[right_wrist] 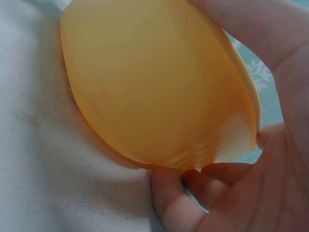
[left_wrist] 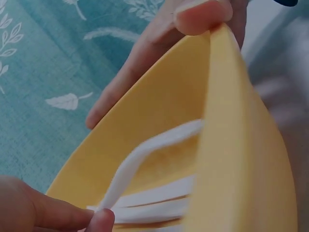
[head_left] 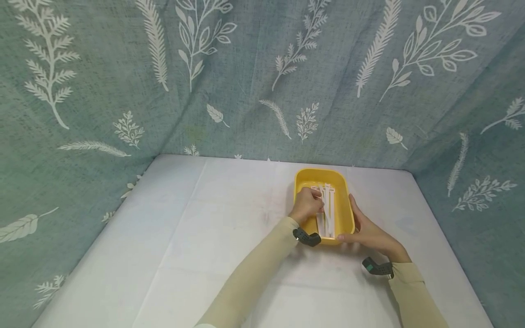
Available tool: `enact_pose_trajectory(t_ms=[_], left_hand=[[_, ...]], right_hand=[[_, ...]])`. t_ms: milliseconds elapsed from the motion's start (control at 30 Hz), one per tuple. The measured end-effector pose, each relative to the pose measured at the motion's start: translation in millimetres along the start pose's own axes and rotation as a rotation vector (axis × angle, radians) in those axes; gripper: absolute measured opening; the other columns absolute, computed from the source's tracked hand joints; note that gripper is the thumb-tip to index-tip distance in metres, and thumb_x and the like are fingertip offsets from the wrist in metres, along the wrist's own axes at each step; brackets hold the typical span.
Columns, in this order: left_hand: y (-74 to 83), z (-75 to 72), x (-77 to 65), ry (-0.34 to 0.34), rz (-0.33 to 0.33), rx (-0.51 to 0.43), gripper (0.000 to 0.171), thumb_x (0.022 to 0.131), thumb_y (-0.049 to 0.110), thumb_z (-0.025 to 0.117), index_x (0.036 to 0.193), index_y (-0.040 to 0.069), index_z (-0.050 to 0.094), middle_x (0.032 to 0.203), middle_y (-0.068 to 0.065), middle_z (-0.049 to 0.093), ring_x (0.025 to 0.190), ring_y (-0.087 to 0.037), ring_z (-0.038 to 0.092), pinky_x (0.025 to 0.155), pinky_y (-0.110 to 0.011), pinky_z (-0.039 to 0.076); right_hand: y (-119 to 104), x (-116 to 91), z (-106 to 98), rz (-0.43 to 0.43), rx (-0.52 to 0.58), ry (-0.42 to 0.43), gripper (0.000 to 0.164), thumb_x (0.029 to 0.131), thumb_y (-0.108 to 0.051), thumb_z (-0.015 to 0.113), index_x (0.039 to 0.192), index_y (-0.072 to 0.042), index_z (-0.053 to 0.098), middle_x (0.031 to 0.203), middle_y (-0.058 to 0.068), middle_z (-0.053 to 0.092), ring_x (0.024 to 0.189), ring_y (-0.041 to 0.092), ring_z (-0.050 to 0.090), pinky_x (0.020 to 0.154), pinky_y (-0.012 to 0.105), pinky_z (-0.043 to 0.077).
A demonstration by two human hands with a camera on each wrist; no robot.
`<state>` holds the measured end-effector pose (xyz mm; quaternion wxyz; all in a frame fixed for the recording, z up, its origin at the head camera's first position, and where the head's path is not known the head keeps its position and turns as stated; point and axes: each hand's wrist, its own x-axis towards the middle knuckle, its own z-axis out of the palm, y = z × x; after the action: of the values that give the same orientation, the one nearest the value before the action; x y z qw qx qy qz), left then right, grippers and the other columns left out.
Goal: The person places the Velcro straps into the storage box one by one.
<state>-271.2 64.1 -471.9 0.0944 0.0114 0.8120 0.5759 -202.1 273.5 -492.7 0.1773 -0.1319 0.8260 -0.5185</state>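
Note:
A yellow rectangular plastic tray with rounded corners stands on the white cloth, holding several long white strips. My left hand reaches in over its left side. Between thumb and finger it pinches one thin white strip, which bends upward in the left wrist view while other strips lie flat below. The right hand grips the tray's near right corner. Its thumb lies on the rim and its fingers curl against the outer wall, near the bottom edge.
The white cloth-covered table spreads out to the left of the tray. A green-blue curtain with white leaf prints closes off the back and both sides. Dark bands sit on both wrists over beige sleeves.

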Motion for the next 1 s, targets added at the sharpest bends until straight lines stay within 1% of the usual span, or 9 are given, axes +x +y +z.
enact_pose_trajectory(t_ms=[267,367,467,533,600,733,833,900,1000], left_hand=[[1.3,0.9,1.0,0.005,-0.016,0.079,0.033,0.088,-0.006,0.065,0.121,-0.006,0.071,0.085,-0.014,0.078,0.052,-0.005,0.061,0.05,-0.014,0.05],[1.7,0.4,0.1,0.008,0.0,0.122,0.032,0.088,-0.006,0.064,0.119,-0.006,0.071,0.078,-0.013,0.078,0.052,-0.005,0.061,0.049,-0.014,0.048],[1.2,0.6,-0.5,0.011,0.033,0.185,0.031,0.088,-0.004,0.063,0.118,-0.006,0.072,0.074,-0.013,0.078,0.054,-0.009,0.066,0.053,-0.015,0.048],[0.6,1.1,-0.5,0.018,0.054,0.232,0.031,0.088,-0.003,0.063,0.117,-0.005,0.073,0.079,-0.012,0.079,0.06,-0.01,0.069,0.057,-0.015,0.05],[-0.8,1.8,0.1,0.024,0.067,0.275,0.029,0.089,-0.001,0.063,0.116,-0.003,0.074,0.09,-0.013,0.08,0.069,-0.011,0.07,0.063,-0.017,0.052],[-3.5,3.1,0.8,0.027,0.078,0.325,0.028,0.089,0.0,0.064,0.115,-0.003,0.075,0.11,-0.014,0.078,0.082,-0.014,0.067,0.07,-0.02,0.055],[-4.4,3.8,0.0,0.018,0.081,0.336,0.029,0.089,-0.001,0.063,0.116,-0.004,0.074,0.114,-0.016,0.078,0.086,-0.017,0.067,0.071,-0.022,0.057],[-4.4,4.0,-0.4,0.018,0.086,0.349,0.029,0.089,-0.002,0.063,0.116,-0.004,0.074,0.115,-0.016,0.077,0.086,-0.016,0.066,0.071,-0.021,0.056],[-4.7,4.1,-0.4,0.022,0.097,0.367,0.028,0.088,-0.003,0.063,0.113,-0.004,0.076,0.111,-0.016,0.077,0.08,-0.015,0.061,0.065,-0.02,0.051]], right_hand=[[-2.6,0.6,0.4,-0.015,0.001,-0.002,0.129,0.089,-0.024,0.081,0.161,-0.03,-0.026,0.174,0.009,-0.02,0.16,0.049,0.0,0.124,0.071,0.014],[-2.3,1.4,0.5,-0.019,0.005,-0.002,0.129,0.09,-0.024,0.081,0.161,-0.03,-0.026,0.174,0.008,-0.02,0.16,0.049,-0.002,0.124,0.071,0.013],[-2.2,1.7,0.3,-0.018,0.013,-0.002,0.129,0.089,-0.023,0.081,0.161,-0.03,-0.026,0.174,0.007,-0.021,0.16,0.048,-0.002,0.124,0.072,0.012],[-2.5,1.5,0.1,-0.012,0.011,0.001,0.129,0.089,-0.023,0.081,0.161,-0.029,-0.026,0.174,0.007,-0.02,0.16,0.049,-0.001,0.124,0.072,0.012],[-3.3,0.7,0.2,-0.006,0.01,0.003,0.13,0.089,-0.023,0.082,0.161,-0.029,-0.026,0.174,0.009,-0.019,0.16,0.05,0.0,0.124,0.072,0.011],[-4.0,-1.2,1.5,0.004,0.005,0.007,0.13,0.088,-0.024,0.082,0.161,-0.028,-0.026,0.174,0.011,-0.018,0.159,0.05,0.0,0.124,0.072,0.012],[-3.1,-2.1,2.1,0.009,0.004,0.008,0.131,0.088,-0.025,0.083,0.161,-0.029,-0.026,0.174,0.011,-0.018,0.16,0.049,-0.001,0.124,0.072,0.012],[-2.5,-2.1,2.1,0.012,0.005,0.007,0.131,0.087,-0.025,0.083,0.161,-0.03,-0.026,0.174,0.01,-0.019,0.16,0.049,-0.002,0.124,0.072,0.011],[-2.2,-1.9,2.1,0.012,0.004,0.008,0.131,0.088,-0.024,0.082,0.161,-0.03,-0.026,0.174,0.01,-0.019,0.16,0.05,-0.001,0.124,0.072,0.011]])
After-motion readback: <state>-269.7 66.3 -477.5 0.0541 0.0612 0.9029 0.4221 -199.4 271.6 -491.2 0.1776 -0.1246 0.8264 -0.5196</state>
